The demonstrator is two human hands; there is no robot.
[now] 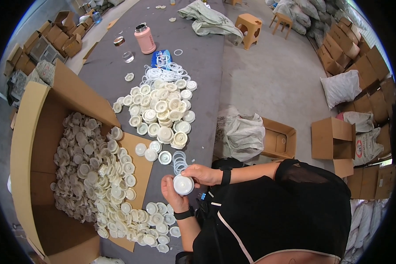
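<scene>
Both hands meet over the near edge of a grey table [207,75]. My left hand [172,193] cradles a round white plastic cap [183,184] from below. My right hand [203,174] presses on the cap's upper rim with its fingertips. Just beyond the hands lie a few clear rubber rings [179,161]. Farther out sits a heap of white caps [163,112], with a tangle of clear rings [168,71] behind it.
A big open cardboard box [35,145] at my left spills several white caps onto its flap. A pink bottle [144,38] and a blue bag [161,58] stand farther up the table. Stools, white sacks and cardboard boxes fill the floor at right.
</scene>
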